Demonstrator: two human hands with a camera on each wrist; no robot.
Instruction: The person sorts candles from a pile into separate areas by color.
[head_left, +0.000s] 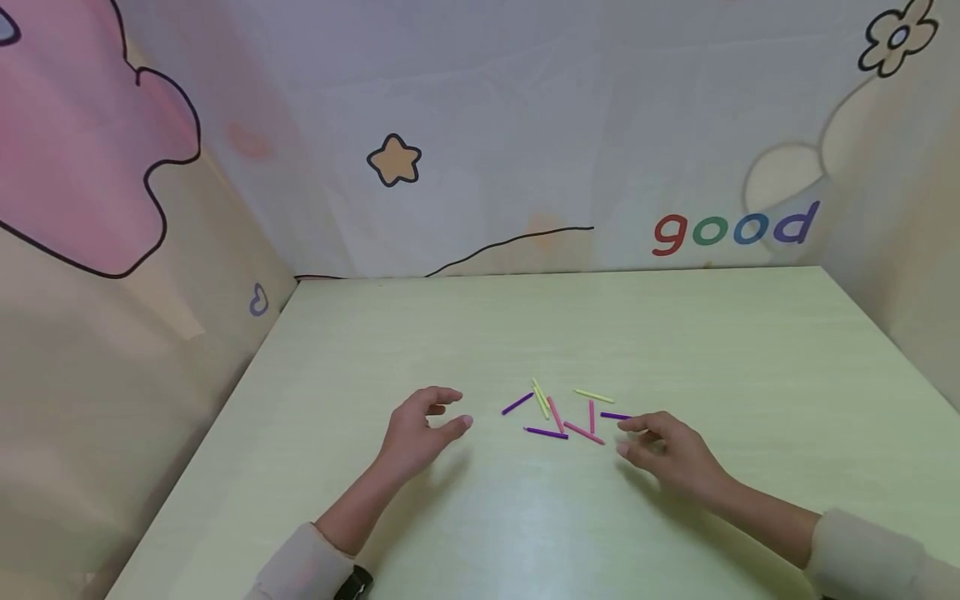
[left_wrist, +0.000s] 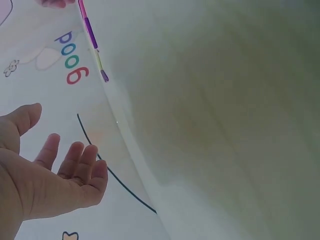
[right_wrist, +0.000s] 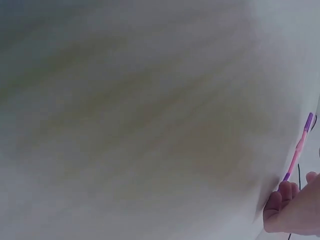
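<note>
Several thin crayon-like sticks lie scattered on the table in the head view. Among them are a purple stick [head_left: 517,403] at the left, a pair of crossing yellow sticks [head_left: 542,402], a pink stick [head_left: 584,432] at the front and a yellow stick [head_left: 594,396] at the back. Left of this group my left hand [head_left: 423,425] hovers, thumb and fingers apart, holding nothing. On the other side my right hand [head_left: 671,454] is held with loosely bent fingers and a gap at the thumb. Its index fingertip overlaps the end of a purple stick [head_left: 615,415]; contact is unclear.
The pale green table [head_left: 480,333] runs back to a white printed backdrop [head_left: 510,150] with coloured letters and a star. Side curtains [head_left: 112,400] border the table. A dark band [head_left: 354,582] circles the left wrist below the sleeve.
</note>
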